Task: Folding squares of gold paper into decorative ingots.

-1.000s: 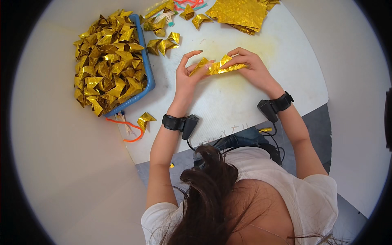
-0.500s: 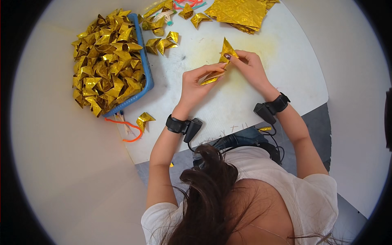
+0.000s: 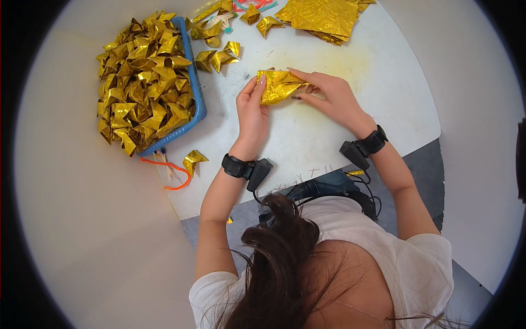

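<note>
A partly folded piece of gold foil paper is held over the white table between my two hands. My left hand pinches its left end, thumb on top and the other fingers behind. At the right end, my right hand has its fingers bent around the narrow tip. Its thumb sits lower, a little away from the foil's edge, and some of its fingertips are hidden. Several finished folded gold foil pieces lie on the table, beyond my left hand.
On the left, a blue plastic basket is heaped with folded gold pieces. Flat gold foil sheets are stacked at the far side. One folded piece and an orange strip lie near the left edge. Black straps with cabled boxes circle both wrists.
The foil paper has turned from a tall, pointed position to lying wide between my hands, its broad face now showing. My left hand has shifted its grip to the left end.
</note>
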Demonstrator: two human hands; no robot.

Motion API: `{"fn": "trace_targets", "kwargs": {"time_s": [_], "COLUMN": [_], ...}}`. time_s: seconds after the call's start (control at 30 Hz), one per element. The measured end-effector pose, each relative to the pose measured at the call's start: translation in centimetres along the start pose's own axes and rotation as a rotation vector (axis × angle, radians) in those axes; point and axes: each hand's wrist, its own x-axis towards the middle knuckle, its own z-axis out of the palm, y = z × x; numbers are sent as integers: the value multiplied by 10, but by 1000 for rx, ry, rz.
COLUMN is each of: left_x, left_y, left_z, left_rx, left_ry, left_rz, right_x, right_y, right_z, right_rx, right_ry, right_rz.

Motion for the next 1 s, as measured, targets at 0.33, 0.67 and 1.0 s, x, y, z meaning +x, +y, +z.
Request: {"fn": "trace_targets", "kwargs": {"time_s": [0.33,0.67,1.0], "left_x": [-3,-10,3], "left_y": [9,29,22], "left_z": [-4,-3,-21], "left_rx": [3,453,397], "left_ry": [-310,-721,-840], "left_rz": [-81,-34,-62], "right_x": [0,-4,-6], "right_y": [15,13,8], "right_z": [-14,-29,-17], "right_rx": [96,797,864], "right_ry": [-122,-784,-752], "right_rz": [73,243,315]}}
